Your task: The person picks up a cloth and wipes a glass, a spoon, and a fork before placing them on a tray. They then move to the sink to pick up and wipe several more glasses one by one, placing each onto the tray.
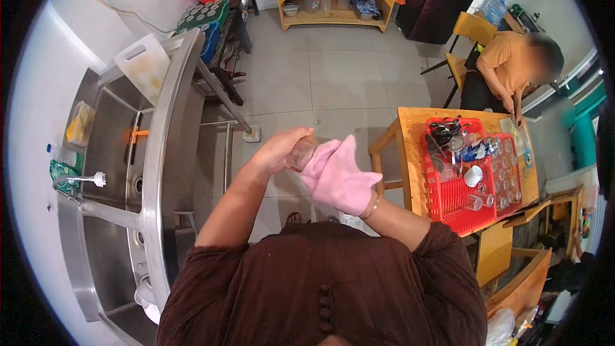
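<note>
My left hand (285, 148) is wrapped around a clear drinking glass (302, 154), held out in front of my body. A pink cloth (339, 179) drapes over my right hand (373, 206) and bunches against the mouth of the glass. The cloth hides the fingers of that hand; only the part by the wrist shows, with a thin bracelet.
Left of me stands a steel sink (179, 83) with a white cutting board (144, 67) leaning on it. On the wooden table (416, 173) at right, a red dish rack (451, 208) holds several glasses and cutlery. A person (512, 61) sits behind it. Shelves (333, 16) of dishes stand ahead.
</note>
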`<state>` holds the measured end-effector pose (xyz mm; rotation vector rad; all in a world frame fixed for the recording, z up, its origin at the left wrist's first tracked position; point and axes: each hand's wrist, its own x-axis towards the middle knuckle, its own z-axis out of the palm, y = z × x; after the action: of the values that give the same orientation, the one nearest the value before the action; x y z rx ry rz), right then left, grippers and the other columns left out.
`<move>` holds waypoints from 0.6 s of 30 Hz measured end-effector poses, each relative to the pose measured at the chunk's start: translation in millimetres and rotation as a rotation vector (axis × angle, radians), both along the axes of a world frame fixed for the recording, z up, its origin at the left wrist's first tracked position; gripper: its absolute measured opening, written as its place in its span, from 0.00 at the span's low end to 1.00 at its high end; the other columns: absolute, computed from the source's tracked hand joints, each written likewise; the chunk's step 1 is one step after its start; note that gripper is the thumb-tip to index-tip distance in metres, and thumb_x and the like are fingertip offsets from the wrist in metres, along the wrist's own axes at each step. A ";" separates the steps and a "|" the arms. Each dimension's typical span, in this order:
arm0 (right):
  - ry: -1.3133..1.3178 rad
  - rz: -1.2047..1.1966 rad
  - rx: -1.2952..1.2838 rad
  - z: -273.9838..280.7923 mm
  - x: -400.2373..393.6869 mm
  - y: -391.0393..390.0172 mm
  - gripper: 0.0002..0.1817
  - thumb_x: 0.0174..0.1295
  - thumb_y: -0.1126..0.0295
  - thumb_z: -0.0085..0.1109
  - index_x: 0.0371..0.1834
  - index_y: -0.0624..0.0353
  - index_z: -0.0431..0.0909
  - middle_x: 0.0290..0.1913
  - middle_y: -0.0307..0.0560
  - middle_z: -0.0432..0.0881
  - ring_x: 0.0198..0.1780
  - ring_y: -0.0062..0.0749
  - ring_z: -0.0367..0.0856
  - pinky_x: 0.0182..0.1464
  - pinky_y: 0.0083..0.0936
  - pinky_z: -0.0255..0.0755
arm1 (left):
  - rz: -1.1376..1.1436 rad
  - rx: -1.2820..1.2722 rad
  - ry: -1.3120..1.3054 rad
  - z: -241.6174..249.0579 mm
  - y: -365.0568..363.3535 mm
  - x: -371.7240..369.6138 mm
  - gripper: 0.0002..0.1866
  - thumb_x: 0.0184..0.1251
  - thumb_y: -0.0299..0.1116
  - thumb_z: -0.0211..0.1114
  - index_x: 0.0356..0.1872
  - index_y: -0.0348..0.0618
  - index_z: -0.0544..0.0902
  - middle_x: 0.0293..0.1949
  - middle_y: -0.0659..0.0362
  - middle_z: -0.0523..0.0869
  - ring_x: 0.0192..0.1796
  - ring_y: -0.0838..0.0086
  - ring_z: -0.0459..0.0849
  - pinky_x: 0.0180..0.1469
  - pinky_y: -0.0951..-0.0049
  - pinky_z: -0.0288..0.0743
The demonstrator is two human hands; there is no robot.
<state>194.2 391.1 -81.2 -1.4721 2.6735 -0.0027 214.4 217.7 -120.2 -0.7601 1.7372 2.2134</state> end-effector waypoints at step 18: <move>0.506 -0.396 -0.235 30.6 15.2 -20.5 0.19 0.53 0.74 0.50 0.50 0.63 0.69 0.40 0.51 0.70 0.45 0.39 0.71 0.47 0.33 0.68 | 0.295 0.191 0.357 3.7 43.3 -10.3 0.20 0.61 0.36 0.65 0.49 0.39 0.69 0.40 0.55 0.78 0.42 0.74 0.80 0.41 0.73 0.77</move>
<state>209.3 370.6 -50.6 -1.0735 3.4434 0.0334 204.1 260.9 -116.4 -0.6408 1.6055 2.8146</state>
